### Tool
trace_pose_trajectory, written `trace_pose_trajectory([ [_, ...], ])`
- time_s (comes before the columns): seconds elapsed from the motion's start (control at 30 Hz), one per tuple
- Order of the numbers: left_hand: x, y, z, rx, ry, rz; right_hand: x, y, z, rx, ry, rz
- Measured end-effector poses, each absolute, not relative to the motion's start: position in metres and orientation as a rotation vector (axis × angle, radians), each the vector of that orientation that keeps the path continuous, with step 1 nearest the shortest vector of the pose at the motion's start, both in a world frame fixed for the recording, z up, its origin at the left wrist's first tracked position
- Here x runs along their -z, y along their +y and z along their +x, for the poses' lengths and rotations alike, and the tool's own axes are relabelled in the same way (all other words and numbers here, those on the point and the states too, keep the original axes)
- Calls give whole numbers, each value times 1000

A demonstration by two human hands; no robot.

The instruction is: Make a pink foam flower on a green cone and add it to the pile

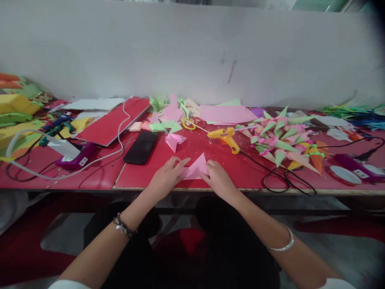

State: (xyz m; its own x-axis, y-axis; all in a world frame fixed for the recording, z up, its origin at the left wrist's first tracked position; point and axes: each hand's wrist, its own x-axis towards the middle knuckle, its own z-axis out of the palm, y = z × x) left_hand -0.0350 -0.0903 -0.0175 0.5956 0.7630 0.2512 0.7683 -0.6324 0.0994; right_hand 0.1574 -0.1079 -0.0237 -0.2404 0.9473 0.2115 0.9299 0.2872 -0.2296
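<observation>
A pink sheet of paper (195, 169), partly folded to a point at its far side, lies at the front edge of the red table. My left hand (169, 175) has its fingers on the paper's left corner. At the right side, my right hand (219, 177) grips the same paper between thumb and fingers. Just beyond them sits a small folded pink paper piece (172, 143) with a shiny pink part. A yellow hot glue gun (226, 138) lies to the right, its nozzle pointing left.
A black phone (141, 147) rests left of my hands. Behind are scissors (189, 124) and pink paper sheets (225, 114). Paper cones (278, 136) are heaped at right, near the glue gun's looping cord (264, 169). A red board (112, 122) and purple power strip (78, 156) lie left.
</observation>
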Motion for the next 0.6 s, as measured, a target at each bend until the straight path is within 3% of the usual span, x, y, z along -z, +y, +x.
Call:
trace_pose_trajectory([
  [0.2,5,-87,-35,164,-517,-2882,25,-107,157,-24,-2295,-1707],
  [0.47,6,-95,-63,101,-653,-2906,24,-114,155,24,-2257,-1719],
  [0.6,6,-99,-77,109,-773,-2938,19,-124,152,250,-2404,-1575],
])
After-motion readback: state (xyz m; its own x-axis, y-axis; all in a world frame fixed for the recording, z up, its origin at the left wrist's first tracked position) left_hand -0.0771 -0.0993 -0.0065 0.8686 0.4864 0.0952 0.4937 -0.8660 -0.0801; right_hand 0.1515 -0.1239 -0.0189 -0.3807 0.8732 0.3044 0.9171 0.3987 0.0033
